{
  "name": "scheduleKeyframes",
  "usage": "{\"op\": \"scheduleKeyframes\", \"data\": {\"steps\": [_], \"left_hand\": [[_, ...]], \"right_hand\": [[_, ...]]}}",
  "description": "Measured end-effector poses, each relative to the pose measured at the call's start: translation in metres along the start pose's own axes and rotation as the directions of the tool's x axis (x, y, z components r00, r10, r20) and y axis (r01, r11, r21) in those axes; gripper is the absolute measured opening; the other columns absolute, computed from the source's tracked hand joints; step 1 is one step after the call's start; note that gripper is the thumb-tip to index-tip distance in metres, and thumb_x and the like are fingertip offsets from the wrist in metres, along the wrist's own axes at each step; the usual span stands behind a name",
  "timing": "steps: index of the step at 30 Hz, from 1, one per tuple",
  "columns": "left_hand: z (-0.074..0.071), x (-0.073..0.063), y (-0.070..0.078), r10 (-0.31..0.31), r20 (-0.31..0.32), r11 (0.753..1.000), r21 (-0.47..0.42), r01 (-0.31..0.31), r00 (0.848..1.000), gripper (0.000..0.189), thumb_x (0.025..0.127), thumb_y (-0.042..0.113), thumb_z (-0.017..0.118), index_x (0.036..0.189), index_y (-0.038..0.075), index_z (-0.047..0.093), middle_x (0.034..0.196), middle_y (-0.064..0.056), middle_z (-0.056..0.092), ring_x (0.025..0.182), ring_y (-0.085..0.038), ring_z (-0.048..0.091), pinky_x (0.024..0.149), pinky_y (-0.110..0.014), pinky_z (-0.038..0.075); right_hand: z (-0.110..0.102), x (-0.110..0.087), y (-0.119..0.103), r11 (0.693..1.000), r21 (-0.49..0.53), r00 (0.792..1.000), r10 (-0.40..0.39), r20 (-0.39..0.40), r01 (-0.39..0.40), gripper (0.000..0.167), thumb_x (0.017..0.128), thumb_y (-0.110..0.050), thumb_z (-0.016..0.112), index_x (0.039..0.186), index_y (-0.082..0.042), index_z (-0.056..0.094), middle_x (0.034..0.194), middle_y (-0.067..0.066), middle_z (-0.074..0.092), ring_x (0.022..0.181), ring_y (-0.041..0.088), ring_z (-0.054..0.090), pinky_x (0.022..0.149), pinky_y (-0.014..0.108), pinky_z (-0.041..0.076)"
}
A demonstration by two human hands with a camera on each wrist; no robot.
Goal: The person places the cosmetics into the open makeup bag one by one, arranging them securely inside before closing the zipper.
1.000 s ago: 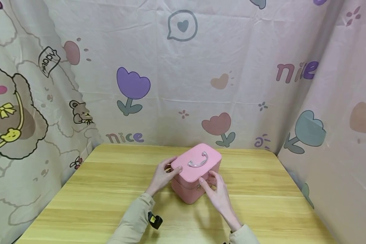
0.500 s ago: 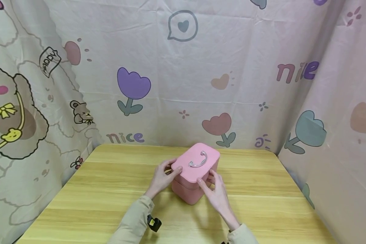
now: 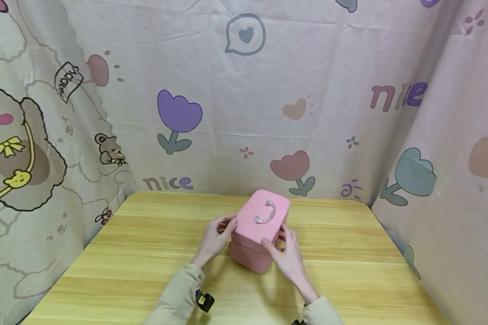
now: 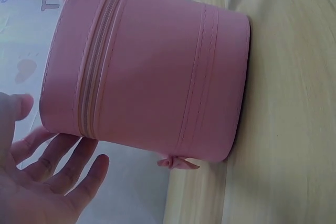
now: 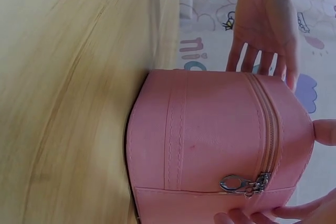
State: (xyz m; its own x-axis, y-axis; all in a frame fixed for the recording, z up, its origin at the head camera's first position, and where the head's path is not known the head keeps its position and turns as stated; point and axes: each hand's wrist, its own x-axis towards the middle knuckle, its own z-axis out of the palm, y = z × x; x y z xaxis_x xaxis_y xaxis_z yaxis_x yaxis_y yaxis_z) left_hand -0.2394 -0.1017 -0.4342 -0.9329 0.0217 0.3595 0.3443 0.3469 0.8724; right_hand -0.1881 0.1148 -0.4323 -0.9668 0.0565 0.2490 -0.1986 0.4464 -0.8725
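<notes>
A pink cosmetic case [image 3: 252, 259] stands upright on the wooden table, its lid down and a silver handle [image 3: 274, 212] on top. A zip [image 4: 97, 72] runs round it below the lid. Metal zip pulls [image 5: 233, 183] hang on the side facing the right wrist camera. My left hand [image 3: 212, 241] touches the case's left side with nearly straight fingers; in the left wrist view its thumb [image 4: 21, 106] stands off the lid. With thumb at the lid's front edge and fingers round the right side, my right hand [image 3: 288, 258] grips the case. A small pink bow [image 4: 178, 162] shows on one side.
The light wooden table [image 3: 146, 234] stretches around the case. Behind it and at both sides hangs a printed curtain [image 3: 236, 104]. A black wrist camera [image 3: 204, 300] sits by the left sleeve.
The case has turned counter-clockwise as seen from above, and its zip pulls have swung out of the head view behind my right hand. My left thumb has slid to the lid's edge.
</notes>
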Motion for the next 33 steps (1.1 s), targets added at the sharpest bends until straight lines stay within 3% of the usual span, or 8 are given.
{"op": "scheduleKeyframes", "data": {"steps": [7,15,23,28,31,33], "left_hand": [[-0.003,0.0,0.001,0.02,-0.012,1.0,0.0,-0.02,1.0,0.022,0.099,0.02,0.063,0.108,0.004,0.075,0.1,-0.013,0.077,0.085,-0.019,0.071,0.078,-0.02,0.056],[-0.004,-0.001,0.0,0.005,-0.006,1.0,-0.016,-0.005,1.0,0.02,0.098,0.022,0.066,0.103,0.005,0.076,0.095,-0.012,0.076,0.083,-0.015,0.069,0.076,-0.019,0.055],[-0.005,-0.002,0.001,0.018,0.017,0.999,-0.035,-0.017,1.0,0.014,0.096,0.019,0.068,0.096,0.006,0.075,0.09,-0.01,0.076,0.082,-0.019,0.071,0.075,-0.02,0.057],[-0.005,-0.003,0.001,-0.009,0.04,0.997,-0.078,0.012,0.999,0.013,0.095,0.017,0.069,0.1,0.007,0.074,0.096,-0.01,0.074,0.085,-0.029,0.073,0.071,-0.019,0.055],[-0.005,-0.002,0.001,-0.028,0.054,0.997,-0.076,0.032,0.998,0.018,0.096,0.019,0.069,0.107,0.006,0.073,0.101,-0.012,0.072,0.087,-0.032,0.073,0.067,-0.018,0.052],[-0.005,0.0,0.0,-0.033,0.057,0.998,-0.059,0.036,0.998,0.023,0.096,0.02,0.068,0.113,0.004,0.07,0.105,-0.013,0.07,0.089,-0.032,0.072,0.071,-0.019,0.053]], "right_hand": [[-0.003,0.003,0.0,1.0,0.025,1.0,-0.009,0.025,0.008,0.076,0.092,-0.027,0.068,0.151,0.007,0.034,0.141,0.029,0.047,0.125,0.045,0.054,0.097,0.056,0.054],[-0.002,0.007,0.003,0.999,0.029,0.999,0.022,0.041,-0.023,0.082,0.091,-0.037,0.071,0.154,-0.001,0.033,0.142,0.024,0.046,0.128,0.04,0.051,0.101,0.055,0.052],[-0.007,0.016,0.009,0.989,0.14,0.995,0.039,0.088,-0.051,0.083,0.09,-0.028,0.071,0.156,0.0,0.03,0.148,0.024,0.041,0.132,0.041,0.047,0.103,0.051,0.05],[-0.011,0.02,0.013,0.984,0.172,0.993,0.019,0.114,-0.039,0.078,0.091,-0.024,0.07,0.155,-0.001,0.032,0.149,0.023,0.041,0.133,0.041,0.046,0.106,0.05,0.047],[-0.014,0.023,0.016,0.98,0.194,0.989,0.024,0.143,-0.052,0.076,0.091,-0.023,0.069,0.156,-0.005,0.033,0.151,0.022,0.039,0.135,0.041,0.044,0.111,0.054,0.043],[-0.016,0.025,0.018,0.977,0.205,0.986,0.031,0.162,-0.064,0.076,0.091,-0.023,0.068,0.157,-0.006,0.033,0.153,0.022,0.038,0.137,0.04,0.043,0.114,0.059,0.038]]}}
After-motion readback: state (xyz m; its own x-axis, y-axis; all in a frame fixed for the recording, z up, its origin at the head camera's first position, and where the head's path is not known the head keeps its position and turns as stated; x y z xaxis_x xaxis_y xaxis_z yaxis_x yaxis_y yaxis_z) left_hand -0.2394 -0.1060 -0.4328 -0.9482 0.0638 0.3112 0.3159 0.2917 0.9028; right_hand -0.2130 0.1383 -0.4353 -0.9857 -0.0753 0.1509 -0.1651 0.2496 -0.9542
